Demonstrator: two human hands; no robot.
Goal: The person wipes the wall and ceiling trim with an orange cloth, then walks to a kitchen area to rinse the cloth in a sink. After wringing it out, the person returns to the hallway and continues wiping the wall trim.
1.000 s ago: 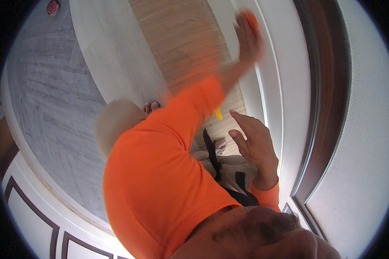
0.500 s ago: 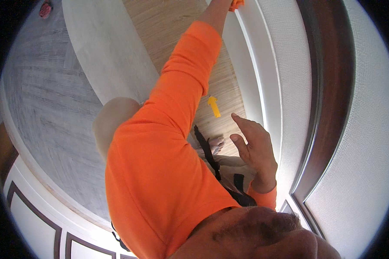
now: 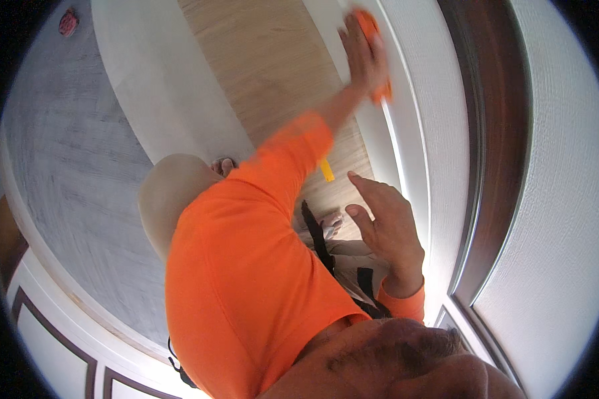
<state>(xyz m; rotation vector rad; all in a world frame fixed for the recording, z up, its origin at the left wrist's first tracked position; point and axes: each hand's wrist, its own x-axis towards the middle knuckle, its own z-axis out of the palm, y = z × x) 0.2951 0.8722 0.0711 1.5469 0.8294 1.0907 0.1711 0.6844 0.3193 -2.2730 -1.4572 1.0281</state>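
Note:
My left hand [image 3: 361,56] is stretched far forward and smeared by motion. It is closed on an orange cloth [image 3: 367,22], whose other end shows past the wrist side of the hand. The cloth lies along the white moulding [image 3: 394,126] at the foot of the wall, apparently touching it. Nearer to me, my right hand [image 3: 393,226] hangs beside the same moulding with nothing in it. Its thumb stands apart from the fingers, which point forward and to the left.
A yellow arrow marker [image 3: 327,170] lies on the wood-look floor [image 3: 246,60], partly behind my sleeve. Left of it run a pale strip [image 3: 160,80] and a grey floor [image 3: 66,166] with a small red object [image 3: 68,22]. Dark wood trim [image 3: 496,133] crosses the right wall. My knee [image 3: 173,193] is bent at left.
My left hand has come back toward me along the moulding with the orange cloth, from beyond the top edge. The sleeve now covers part of the yellow marker. My right hand has barely shifted.

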